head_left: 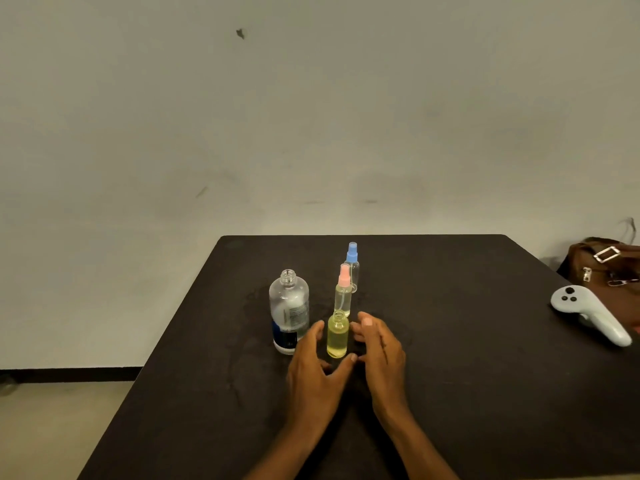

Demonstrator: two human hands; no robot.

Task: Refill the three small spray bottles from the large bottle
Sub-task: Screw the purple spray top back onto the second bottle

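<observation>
Large bottle (289, 310): standing uncapped on the bench (450, 375), left of the row, probably ready for pouring.
Nearest spray bottle (337, 336): sitting capless, holding yellow liquid.
Pink-topped bottle (343, 292) and blue-topped bottle (352, 265): lining up behind it, capped.
Left hand (315, 362) and right hand (377, 344): flanking the nearest spray bottle, fingers loosely spread, gripping nothing, likely guarding against tipping.
</observation>
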